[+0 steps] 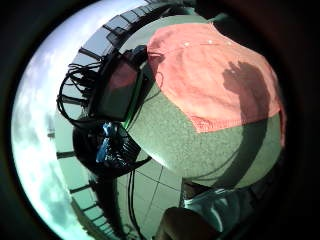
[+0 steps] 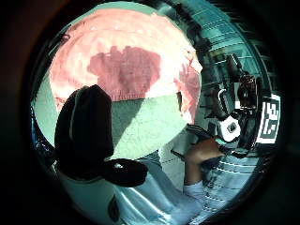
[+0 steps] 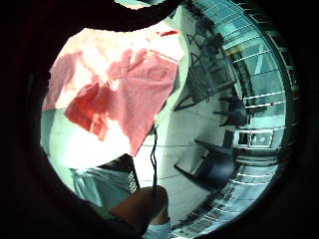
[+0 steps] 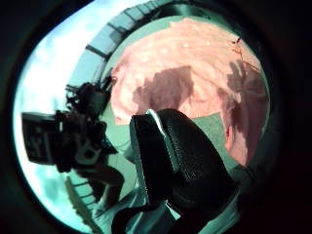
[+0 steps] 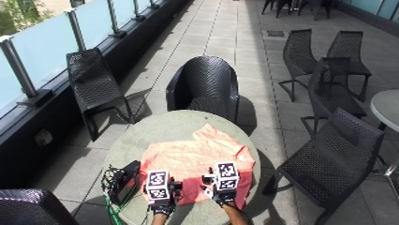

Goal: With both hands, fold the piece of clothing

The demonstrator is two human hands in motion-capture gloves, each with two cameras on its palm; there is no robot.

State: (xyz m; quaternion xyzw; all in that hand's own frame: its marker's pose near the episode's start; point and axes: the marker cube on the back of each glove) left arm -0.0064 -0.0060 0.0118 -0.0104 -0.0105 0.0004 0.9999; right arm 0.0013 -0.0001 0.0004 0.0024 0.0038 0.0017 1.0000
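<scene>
A salmon-pink garment point(image 5: 193, 159) lies spread flat on the round grey table point(image 5: 162, 124), with one part reaching toward the far side. My left hand point(image 5: 163, 205) and right hand point(image 5: 221, 197) hover side by side over its near edge. Neither touches the cloth; both cast shadows on it. The palm views show the garment point(image 1: 210, 75) point(image 2: 126, 61) point(image 3: 124, 89) point(image 4: 185, 73) below each palm. A gloved finger point(image 2: 84, 131) of the left hand and one point(image 4: 180, 156) of the right hang loose, holding nothing. At the garment's right side the cloth is rumpled and doubled over.
A black device with cables point(image 5: 124, 180) sits on the table's left near edge, beside the garment. Black wicker chairs stand around: one point(image 5: 203, 86) behind the table, one point(image 5: 93, 79) at the left railing, one point(image 5: 333, 154) close on the right.
</scene>
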